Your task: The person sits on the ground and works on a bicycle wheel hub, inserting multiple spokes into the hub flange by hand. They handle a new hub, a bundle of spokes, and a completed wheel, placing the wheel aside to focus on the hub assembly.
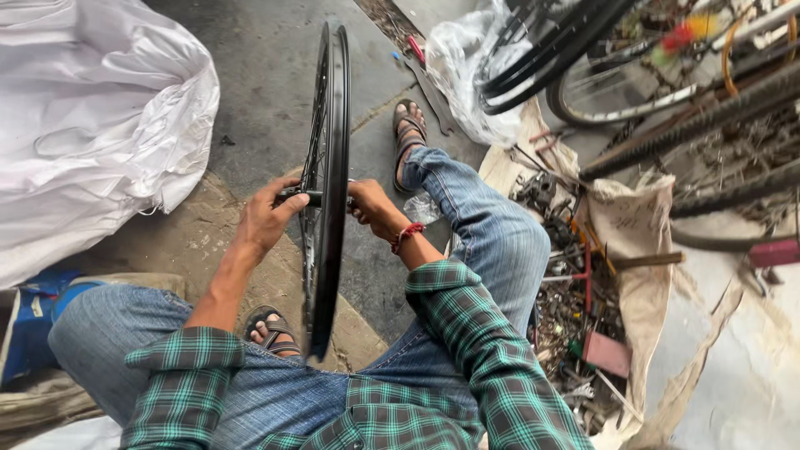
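Bare black wheel upright btwn knees; left hand & right hand clenched on axle ends. Prob. light, stiff rim, thin spokes — grip at hub.

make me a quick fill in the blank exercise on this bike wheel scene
1. The black bicycle wheel stands ______ on its rim between the person's knees.
2. The left hand and right hand each hold an end of the wheel's ______.
3. A ______ thread bracelet circles the right wrist.
4. The big white sack lies on the person's ______ side.

Missing words: upright; axle; red; left
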